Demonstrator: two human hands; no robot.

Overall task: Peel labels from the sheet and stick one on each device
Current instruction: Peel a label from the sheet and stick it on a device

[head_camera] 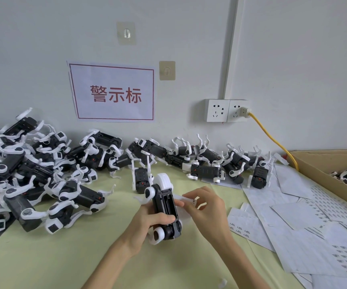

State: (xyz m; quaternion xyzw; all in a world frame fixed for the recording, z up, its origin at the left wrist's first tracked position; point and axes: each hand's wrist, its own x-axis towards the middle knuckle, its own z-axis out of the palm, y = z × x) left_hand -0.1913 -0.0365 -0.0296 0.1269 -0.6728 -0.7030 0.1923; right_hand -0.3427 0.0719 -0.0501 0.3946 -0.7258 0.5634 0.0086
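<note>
My left hand grips a black-and-white robot-dog device belly-up above the table, its open battery bay facing me. My right hand pinches a small white label and holds it against the device's right side. Label sheets lie spread on the table to the right, some still printed with rows of small labels. A large pile of the same devices covers the left of the table, and a row of them runs along the wall.
The table has a pale green cover. A cardboard box at the right holds more devices. A yellow cable runs from a wall socket down behind the box. A paper sign hangs on the wall.
</note>
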